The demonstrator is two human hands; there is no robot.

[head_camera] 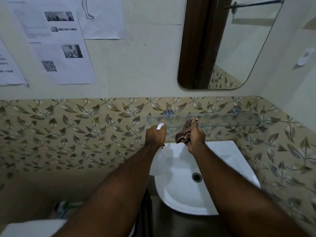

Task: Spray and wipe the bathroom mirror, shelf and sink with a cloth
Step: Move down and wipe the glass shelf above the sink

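Item: glass shelf (222,119). Clear plate, long axis horizontal across centre right of the frame, carried on two metal wall brackets against leaf-patterned tile. It lies directly beyond both hands; the right hand is the nearer, its cloth touching or nearly touching the front edge.

Item: left hand (154,136), centre of frame. Closed round the neck of a spray bottle (158,161); white nozzle tip points toward the shelf's left end, translucent white body hangs below the wrist over the sink's left rim.

Item: right hand (196,135), just right of the left. Fingers closed on a bunched cloth (185,130), soft weave, brown-and-pale stripes, its upper end raised at the shelf.

Item: sink (227,151), lower centre right. White glazed ceramic, rounded front, metal drain, directly under the hands.

Item: mirror (239,48), upper right. Rounded corners, well above the shelf.

Judgement: shelf is the step in hand; the wipe would run sideways along its length.
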